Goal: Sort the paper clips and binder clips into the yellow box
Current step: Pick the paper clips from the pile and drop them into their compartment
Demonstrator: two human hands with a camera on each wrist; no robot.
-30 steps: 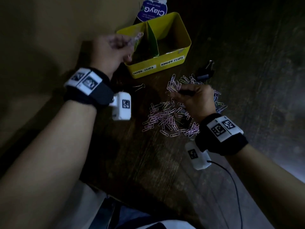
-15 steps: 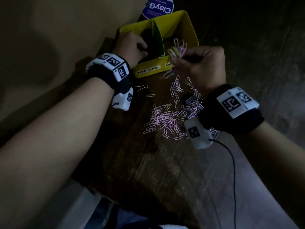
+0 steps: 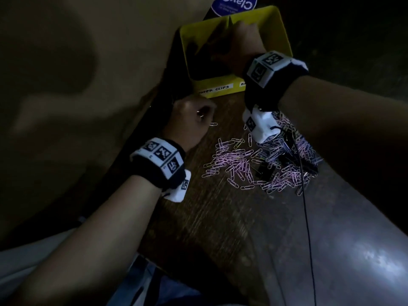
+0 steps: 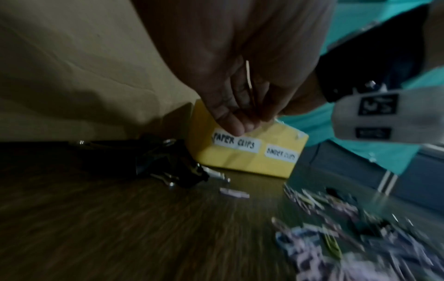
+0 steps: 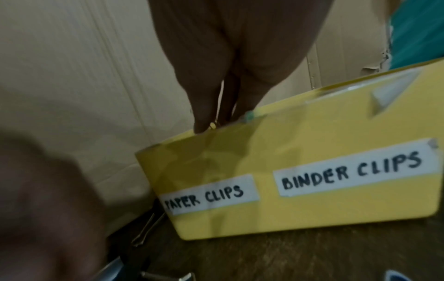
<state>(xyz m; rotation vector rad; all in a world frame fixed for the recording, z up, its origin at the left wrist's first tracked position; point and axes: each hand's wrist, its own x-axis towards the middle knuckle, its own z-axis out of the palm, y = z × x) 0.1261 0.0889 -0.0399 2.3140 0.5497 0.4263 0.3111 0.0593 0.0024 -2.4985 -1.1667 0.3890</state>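
The yellow box stands at the far side of the table, labelled PAPER CLIPS on the left and BINDER CLIPS on the right. My right hand hangs over the box near its divider, fingertips pinched together on a small gold paper clip above the paper-clip side. My left hand rests low on the table in front of the box, fingers curled round a thin wire paper clip. A pile of pink paper clips with black binder clips in it lies under my right wrist.
Black binder clips lie against the wall left of the box. One loose paper clip sits by my left hand. A blue-labelled packet stands behind the box. The beige wall runs along the table's left edge. A black cable trails from my right wrist.
My right hand lifted a bunch of paper clips from the pile and carried it over the box. My left hand left the box and dropped to the table in front of it.
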